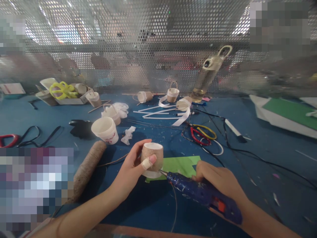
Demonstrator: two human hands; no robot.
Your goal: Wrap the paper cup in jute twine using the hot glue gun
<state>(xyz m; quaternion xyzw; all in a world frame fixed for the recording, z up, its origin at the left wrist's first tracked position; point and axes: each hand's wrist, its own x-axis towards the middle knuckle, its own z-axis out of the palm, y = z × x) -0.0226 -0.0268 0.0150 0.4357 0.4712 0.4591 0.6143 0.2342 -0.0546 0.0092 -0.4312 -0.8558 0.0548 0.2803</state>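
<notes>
My left hand (135, 163) is closed around a small twine-wrapped cup (156, 153), its white rim facing up and a white band showing at the bottom. A strip of tape or bandage covers the thumb. In my right hand (215, 177) is a dark blue glue gun (195, 190) with a red switch. Its metal nozzle points left and meets, or nearly meets, the cup's lower right side. Behind both hands lies a green sheet (183, 165) on the blue table. A strand of twine (112, 162) runs left from behind my left hand toward a twine spool (89, 168).
White paper cups (105, 130) stand at left, near lace scraps (128, 135). Small twine baskets (172, 95), white strips (156, 114) and a tilted bottle (206, 77) lie or stand farther back. Red-handled and yellow-handled tools (201, 134) and black cables (247, 152) are at right. A perforated metal screen (136, 33) rises behind.
</notes>
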